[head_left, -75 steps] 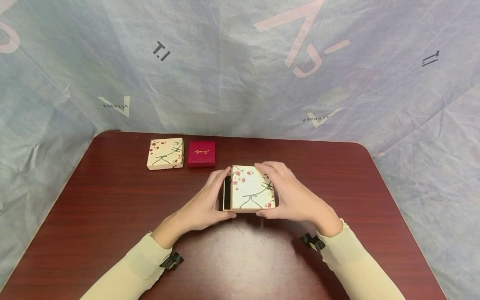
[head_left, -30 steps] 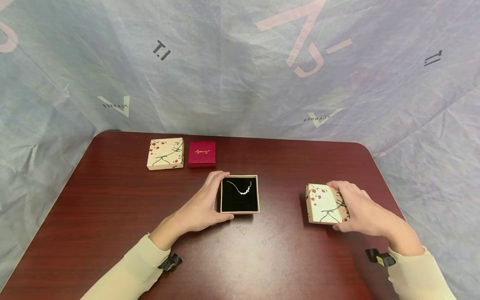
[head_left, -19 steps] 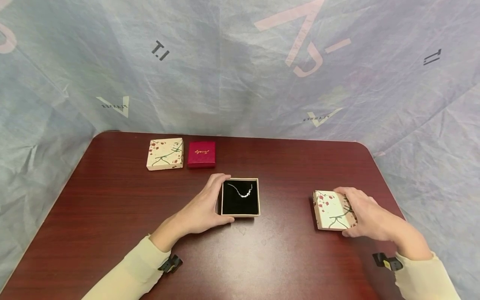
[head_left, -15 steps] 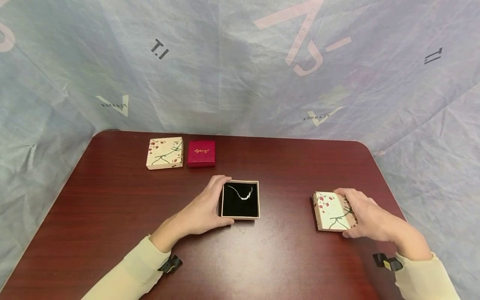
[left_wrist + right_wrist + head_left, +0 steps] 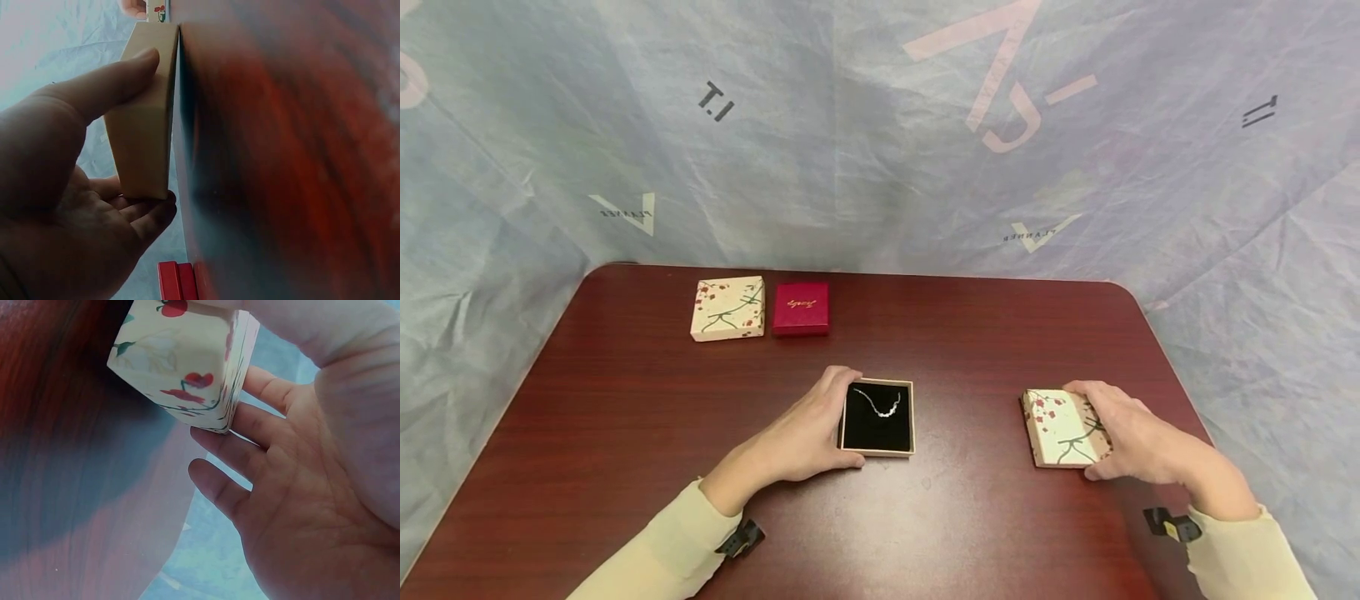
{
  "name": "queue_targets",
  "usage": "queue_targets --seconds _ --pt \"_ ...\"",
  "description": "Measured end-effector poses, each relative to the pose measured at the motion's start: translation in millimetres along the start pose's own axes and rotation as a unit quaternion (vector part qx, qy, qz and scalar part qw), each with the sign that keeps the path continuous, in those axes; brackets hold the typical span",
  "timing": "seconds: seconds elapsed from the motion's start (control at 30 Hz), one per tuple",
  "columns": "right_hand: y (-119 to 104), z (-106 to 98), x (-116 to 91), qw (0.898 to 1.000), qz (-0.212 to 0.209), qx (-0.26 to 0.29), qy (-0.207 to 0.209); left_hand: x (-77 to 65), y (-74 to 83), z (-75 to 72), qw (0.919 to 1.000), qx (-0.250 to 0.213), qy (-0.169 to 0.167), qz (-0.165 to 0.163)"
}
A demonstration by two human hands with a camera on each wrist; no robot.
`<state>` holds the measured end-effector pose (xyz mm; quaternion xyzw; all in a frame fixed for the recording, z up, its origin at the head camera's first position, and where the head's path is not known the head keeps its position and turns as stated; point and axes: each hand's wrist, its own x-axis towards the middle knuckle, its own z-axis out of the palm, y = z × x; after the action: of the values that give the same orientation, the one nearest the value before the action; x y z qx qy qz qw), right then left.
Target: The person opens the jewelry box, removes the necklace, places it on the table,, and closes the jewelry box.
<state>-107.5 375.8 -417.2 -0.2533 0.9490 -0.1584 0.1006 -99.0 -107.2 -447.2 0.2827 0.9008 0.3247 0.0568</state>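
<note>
My left hand (image 5: pixel 808 429) grips the left side of a lidless cream jewellery box base (image 5: pixel 913 433), thumb on the near wall and fingers at the far one. On its black lining lies a thin silver chain (image 5: pixel 884 413) with a sparkling section. In the left wrist view the plain-walled box base (image 5: pixel 145 144) sits close over the table. Off to the right, my right hand (image 5: pixel 1138 433) holds the cream box lid (image 5: pixel 1056 425), printed with red blossoms and green twigs. The right wrist view shows the fingers along the edge of that lid (image 5: pixel 181 356).
At the back left of the dark red-brown wooden table (image 5: pixel 625 400) stands a closed cream blossom-print box (image 5: pixel 727 308). Beside it is a small red box (image 5: pixel 801 308) with gold lettering. A grey-blue cloth backdrop (image 5: pixel 850 167) rises behind and at both sides.
The lid has come off the box base and been carried right by the right hand, uncovering the chain. The left hand has drawn the base slightly nearer.
</note>
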Motion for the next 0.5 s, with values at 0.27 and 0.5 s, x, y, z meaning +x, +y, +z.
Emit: queue_targets --seconds 0.27,0.5 --pt "0.7 3.9 1.1 1.0 0.0 0.001 -0.004 -2.3 1.4 1.9 0.9997 0.01 -0.017 -0.014" --pt "1.9 6.0 0.7 1.0 0.0 -0.001 -0.007 -3.2 1.8 4.0 0.9993 0.028 -0.019 -0.013"
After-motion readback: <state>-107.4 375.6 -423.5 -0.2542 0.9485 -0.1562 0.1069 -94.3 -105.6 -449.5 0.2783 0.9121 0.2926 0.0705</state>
